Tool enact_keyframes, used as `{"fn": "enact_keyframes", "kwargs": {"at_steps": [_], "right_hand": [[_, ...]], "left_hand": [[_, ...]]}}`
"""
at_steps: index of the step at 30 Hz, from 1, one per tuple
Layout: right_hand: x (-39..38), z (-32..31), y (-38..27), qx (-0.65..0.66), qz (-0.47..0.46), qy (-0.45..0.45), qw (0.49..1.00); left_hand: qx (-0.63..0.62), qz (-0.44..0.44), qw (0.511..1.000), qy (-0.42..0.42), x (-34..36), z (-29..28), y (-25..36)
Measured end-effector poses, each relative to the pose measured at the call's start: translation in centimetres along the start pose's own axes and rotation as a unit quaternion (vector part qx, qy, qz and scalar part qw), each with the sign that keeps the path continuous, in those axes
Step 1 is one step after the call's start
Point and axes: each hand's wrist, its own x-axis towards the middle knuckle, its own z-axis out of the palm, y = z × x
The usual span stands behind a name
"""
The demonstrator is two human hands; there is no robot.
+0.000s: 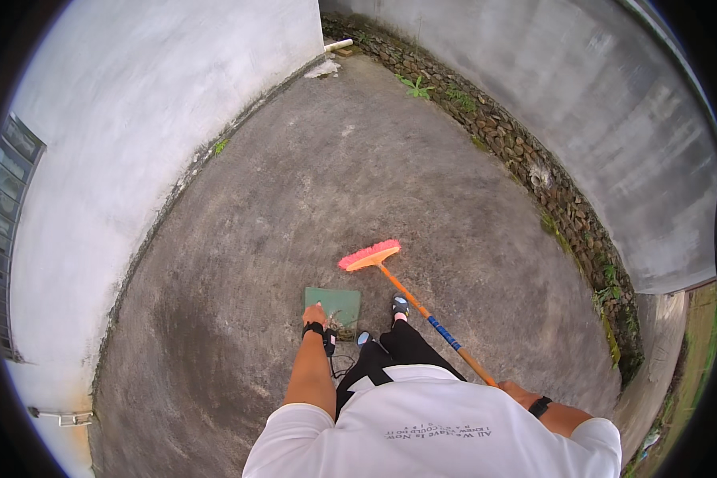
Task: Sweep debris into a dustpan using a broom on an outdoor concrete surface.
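In front of me, a green dustpan (334, 299) is low over the concrete, with dry brown debris (343, 324) towards its near side. Closed at the dustpan's left edge is my left hand (314, 314); its exact grip is partly hidden. My right hand (515, 393) is wrapped round the upper part of an orange broom handle (416, 301), which has a blue band. The handle slants forward and left to the broom head (370, 255), with pink bristles and an orange base. That head lies on the concrete beyond the dustpan, apart from it.
A white wall (159, 88) with a barred window (12, 199) runs along the left. On the right, a rough stone strip (542, 171) borders a grey wall (613, 119). A pipe (338, 45) lies at the far corner. My shoe (400, 303) stands beside the broom handle.
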Motion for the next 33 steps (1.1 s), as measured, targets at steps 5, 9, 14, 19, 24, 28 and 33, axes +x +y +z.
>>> {"fn": "enact_keyframes", "kwargs": {"at_steps": [5, 9, 14, 19, 24, 28, 33], "right_hand": [[-3.5, -1.0, 0.3, 0.022, -0.073, -0.009, 0.997], [-4.5, -2.4, -0.8, 0.088, 0.031, -0.084, 0.992], [-2.2, -6.2, -3.6, 0.154, -0.013, -0.041, 0.987], [4.4, -9.6, -3.6, 0.134, -0.032, 0.063, 0.988], [10.6, -9.9, 2.3, 0.199, -0.036, 0.185, 0.962], [7.3, -9.2, 7.3, 0.228, 0.052, 0.265, 0.935], [0.8, -4.5, 11.9, 0.386, 0.172, 0.265, 0.867]], "left_hand": [[-0.004, 0.007, 1.0, -0.008, 1.9, 0.6, -2.4], [0.022, 0.006, 0.999, -0.029, 1.5, -0.3, -1.5], [-0.026, 0.0, 0.999, -0.045, 0.8, -2.5, 3.1], [-0.038, -0.029, 0.997, -0.056, 2.1, -4.3, 7.4], [0.051, -0.01, 0.996, -0.072, 0.6, -1.9, 15.6], [0.052, -0.009, 0.995, -0.089, 0.3, 1.6, 20.6], [0.091, 0.03, 0.987, -0.126, -0.3, 6.7, 29.1]]}}
